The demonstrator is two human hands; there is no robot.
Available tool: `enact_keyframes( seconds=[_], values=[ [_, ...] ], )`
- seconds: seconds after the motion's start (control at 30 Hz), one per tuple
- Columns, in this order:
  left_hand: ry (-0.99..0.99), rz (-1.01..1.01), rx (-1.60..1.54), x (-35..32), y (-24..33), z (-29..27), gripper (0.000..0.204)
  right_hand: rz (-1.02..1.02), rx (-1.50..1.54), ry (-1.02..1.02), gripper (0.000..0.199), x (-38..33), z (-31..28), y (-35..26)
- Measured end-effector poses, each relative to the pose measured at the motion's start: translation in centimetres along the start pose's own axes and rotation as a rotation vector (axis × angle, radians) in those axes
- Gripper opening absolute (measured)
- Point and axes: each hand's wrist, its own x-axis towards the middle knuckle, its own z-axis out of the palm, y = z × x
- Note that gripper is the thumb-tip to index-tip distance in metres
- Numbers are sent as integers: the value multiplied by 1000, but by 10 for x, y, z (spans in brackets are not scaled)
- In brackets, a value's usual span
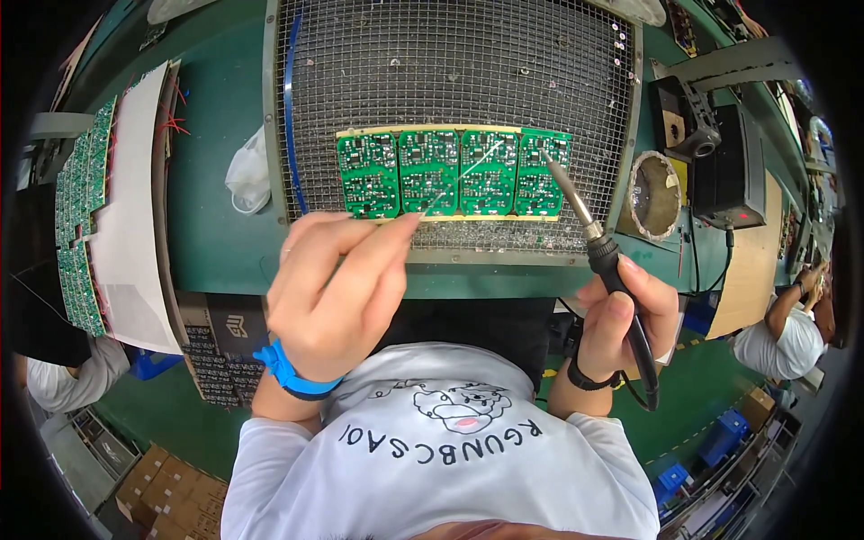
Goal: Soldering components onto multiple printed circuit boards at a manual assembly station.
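Note:
A panel of green circuit boards (428,173) with cream edge strips lies on a metal mesh rack (378,81). My right hand (625,310) grips the black handle of a soldering iron (583,209). The iron's tip points at the upper part of the rightmost board; whether it touches cannot be told. My left hand (342,283), with a blue wrist strap, pinches a thin strand of solder wire (463,173) at the panel's near edge. The wire slants up across the boards toward the top of the third one from the left.
A round tip-cleaning holder (654,195) stands right of the rack, beside black boxes (727,166). At the left are a crumpled white bag (249,174), more green circuit boards (85,216) and a white sheet (135,216). Other people (783,337) sit at both sides.

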Motion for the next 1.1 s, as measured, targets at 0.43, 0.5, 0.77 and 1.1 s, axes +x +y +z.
enact_keyframes(
  seconds=[0.43, 0.5, 0.77, 1.1],
  values=[
    [8, -58, 48, -9, -7, -6, 34, -1, -201, -292, 33, 33, 25, -37],
    [-3, -66, 46, -9, -7, -6, 34, -106, -275, -347, 37, 40, 27, -40],
    [-11, -72, 42, -7, -7, -4, 33, -511, -479, -442, 32, 47, 44, -44],
    [33, -50, 23, -9, -7, -6, 35, -494, -462, -418, 29, 42, 40, -50]
  ],
)
